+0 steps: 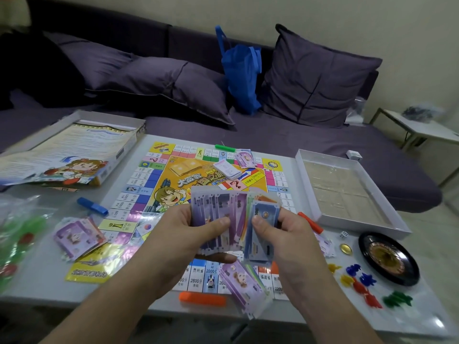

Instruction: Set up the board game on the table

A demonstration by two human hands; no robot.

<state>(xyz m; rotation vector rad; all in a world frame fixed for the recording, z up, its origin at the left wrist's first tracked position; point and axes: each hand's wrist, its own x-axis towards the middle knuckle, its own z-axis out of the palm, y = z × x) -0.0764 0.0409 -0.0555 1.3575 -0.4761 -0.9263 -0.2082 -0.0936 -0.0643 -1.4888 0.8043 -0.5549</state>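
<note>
Centre frame, above game board (159, 184) on table (37, 276): left hand (198, 234) grips fanned purple play money (216, 207); right hand (280, 232) pinches blue-grey notes (260, 232) beside fan. Purple note piles lower centre (243, 286), left (77, 235).

You can read "2000" and "2800" on squares of the game board (198, 274). A "100" shows on the paper money (236, 212) you hold.
</note>
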